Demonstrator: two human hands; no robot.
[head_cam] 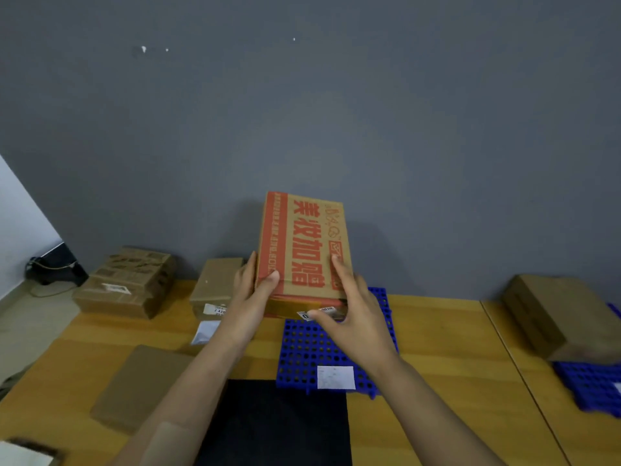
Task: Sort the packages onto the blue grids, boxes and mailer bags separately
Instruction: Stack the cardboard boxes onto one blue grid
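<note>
A cardboard box with red print (304, 243) stands tilted up on its near edge at the far end of the blue grid (302, 351). My left hand (253, 285) grips its left edge, thumb on the printed face. My right hand (349, 307) lies against its lower right part, fingers straight on the face and thumb under the near edge. A white label (336, 377) sits on the grid's near edge. A second blue grid (591, 386) at the right carries a large plain box (557, 314).
Brown boxes lie at the back left (127, 280) and beside my left hand (215, 284). A flat brown package (141, 385), a white mailer bag (205, 332) and a black mailer bag (275, 425) lie on the wooden table (437, 364). A grey wall stands behind.
</note>
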